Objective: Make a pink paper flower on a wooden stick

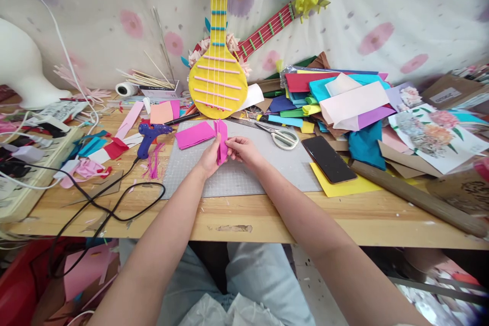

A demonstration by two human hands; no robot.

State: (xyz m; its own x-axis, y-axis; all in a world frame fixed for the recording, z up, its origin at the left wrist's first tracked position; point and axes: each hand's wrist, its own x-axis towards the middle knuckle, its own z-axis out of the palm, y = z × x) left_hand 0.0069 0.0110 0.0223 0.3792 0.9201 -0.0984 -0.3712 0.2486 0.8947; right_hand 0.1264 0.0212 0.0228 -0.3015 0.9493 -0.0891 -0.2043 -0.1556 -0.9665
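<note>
Over the grey cutting mat, my left hand grips a folded strip of magenta crepe paper, held upright. My right hand pinches that strip's right edge with thumb and fingertips. Just left of it, a flat stack of magenta paper lies on the mat. A pair of scissors with pale handles rests to the right, closed or nearly so. Behind my hands leans a yellow paper-covered lute with pink strips and white strings.
A purple glue gun with a looping black cord sits left, near paper scraps and a power strip. A black phone lies on yellow paper to the right. Beyond it are piled coloured papers and a long brown stick.
</note>
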